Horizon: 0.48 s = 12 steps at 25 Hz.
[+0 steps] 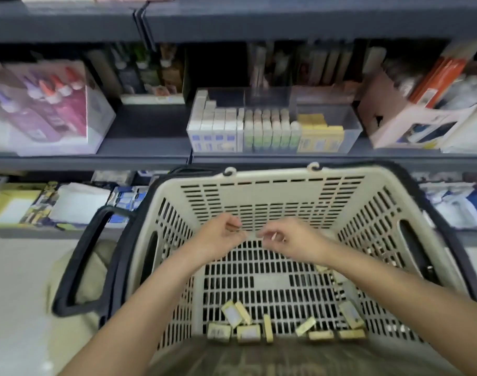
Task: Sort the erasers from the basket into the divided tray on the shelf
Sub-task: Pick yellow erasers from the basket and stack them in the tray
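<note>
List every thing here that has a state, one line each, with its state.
Basket: nearly empty, handles down.
Erasers: loose, scattered at basket's near end.
Tray: right section part full, others fuller.
Left hand: fingers curled, contents unclear.
Right hand: fingers curled, contents unclear.

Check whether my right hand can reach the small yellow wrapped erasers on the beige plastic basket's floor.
Probably yes. The right hand hovers over the open beige plastic basket, and the small yellow wrapped erasers lie uncovered on its floor, nearer the body.

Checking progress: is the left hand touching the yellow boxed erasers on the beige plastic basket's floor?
Apart. Head view: wide gap between left hand and erasers.
</note>
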{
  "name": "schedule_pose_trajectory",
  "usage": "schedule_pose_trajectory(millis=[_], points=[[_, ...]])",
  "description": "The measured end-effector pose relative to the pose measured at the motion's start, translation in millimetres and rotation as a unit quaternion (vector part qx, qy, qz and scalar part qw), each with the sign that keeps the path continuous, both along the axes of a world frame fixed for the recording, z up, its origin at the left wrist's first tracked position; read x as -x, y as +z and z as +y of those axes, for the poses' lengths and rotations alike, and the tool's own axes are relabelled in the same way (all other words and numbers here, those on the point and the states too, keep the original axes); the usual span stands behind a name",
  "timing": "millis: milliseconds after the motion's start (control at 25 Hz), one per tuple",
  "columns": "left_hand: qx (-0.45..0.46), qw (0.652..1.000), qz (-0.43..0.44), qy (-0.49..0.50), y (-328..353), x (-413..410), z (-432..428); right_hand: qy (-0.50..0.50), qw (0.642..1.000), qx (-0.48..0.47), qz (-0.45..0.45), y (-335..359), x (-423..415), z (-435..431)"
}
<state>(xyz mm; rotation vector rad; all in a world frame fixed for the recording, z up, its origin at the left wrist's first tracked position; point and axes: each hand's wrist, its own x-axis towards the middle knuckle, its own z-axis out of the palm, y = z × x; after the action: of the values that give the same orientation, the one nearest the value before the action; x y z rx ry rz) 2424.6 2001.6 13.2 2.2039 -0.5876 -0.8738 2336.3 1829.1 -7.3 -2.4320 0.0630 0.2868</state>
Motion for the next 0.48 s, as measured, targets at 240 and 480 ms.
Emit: schedule_pose_trajectory(millis=[240,480], points=[[-0.039,0.999,-0.018,-0.011,-12,6,36,0.258,0.937,0.114,0.207,-87,6,79],[-0.007,1.0,-0.017,0.019,-14,7,39,0.281,0.918,0.181,0.214,-116,6,94]])
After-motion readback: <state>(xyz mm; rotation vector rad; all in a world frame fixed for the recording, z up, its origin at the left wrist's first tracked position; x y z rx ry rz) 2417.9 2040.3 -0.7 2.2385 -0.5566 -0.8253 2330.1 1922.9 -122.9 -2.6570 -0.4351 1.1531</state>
